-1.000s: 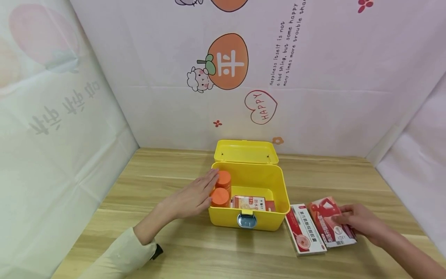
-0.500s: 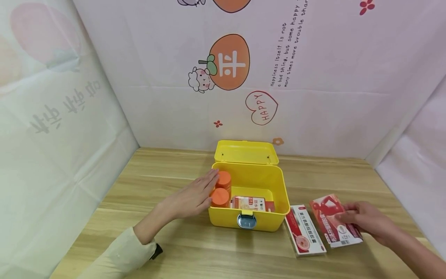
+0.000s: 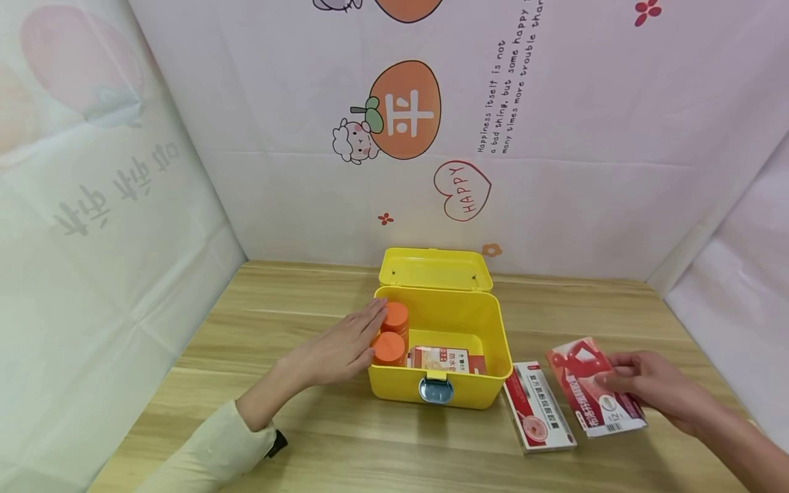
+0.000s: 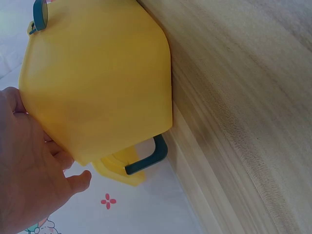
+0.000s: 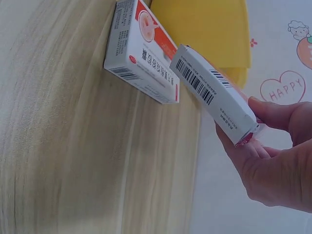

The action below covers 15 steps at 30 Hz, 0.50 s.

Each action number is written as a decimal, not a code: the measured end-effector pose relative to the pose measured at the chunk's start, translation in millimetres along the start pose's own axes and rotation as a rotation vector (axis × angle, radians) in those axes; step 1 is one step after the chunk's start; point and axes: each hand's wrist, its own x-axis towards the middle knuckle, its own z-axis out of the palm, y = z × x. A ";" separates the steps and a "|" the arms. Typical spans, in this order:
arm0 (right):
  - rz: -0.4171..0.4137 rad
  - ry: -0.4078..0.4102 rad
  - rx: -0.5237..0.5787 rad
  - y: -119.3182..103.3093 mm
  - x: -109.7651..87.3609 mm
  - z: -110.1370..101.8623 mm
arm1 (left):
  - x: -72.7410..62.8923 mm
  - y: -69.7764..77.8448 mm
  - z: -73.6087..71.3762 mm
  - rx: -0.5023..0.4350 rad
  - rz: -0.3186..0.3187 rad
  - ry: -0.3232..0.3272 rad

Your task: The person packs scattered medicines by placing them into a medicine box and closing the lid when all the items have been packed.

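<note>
A yellow storage box (image 3: 440, 390) stands on the table with its lid (image 3: 436, 268) raised behind it. Inside, two orange-capped bottles (image 3: 390, 349) fill the left side, and a small red-and-white carton (image 3: 440, 359) lies by the front wall. My left hand (image 3: 345, 342) rests at the box's left rim, fingers straight beside the bottles; the left wrist view shows it (image 4: 34, 165) along the rim. To the right of the box, my right hand (image 3: 653, 387) pinches a red-and-white medicine box (image 3: 594, 390) by its right edge. In the right wrist view, this medicine box (image 5: 214, 92) is tilted above the table.
A second white-and-red medicine box (image 3: 539, 407) lies flat on the wooden table (image 3: 394, 452), between the storage box and the held one. A printed cloth (image 3: 555, 205) hangs behind the table, with more cloth at both sides. The storage box has a grey front latch (image 3: 436, 390).
My right hand has moved the red-and-white medicine box slightly right and up, away from the one lying on the table. My left hand stays at the rim.
</note>
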 end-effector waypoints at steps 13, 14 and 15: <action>-0.039 -0.036 -0.007 -13.7 -5.6 2.0 | -0.2 0.4 -1.2 -0.002 -0.003 -0.006; -0.046 -0.042 -0.006 -14.6 -5.9 2.4 | -0.2 0.4 -1.3 -0.002 -0.002 -0.005; -0.057 -0.049 -0.003 -15.5 -6.1 2.7 | -0.1 0.3 -1.3 0.000 0.000 -0.003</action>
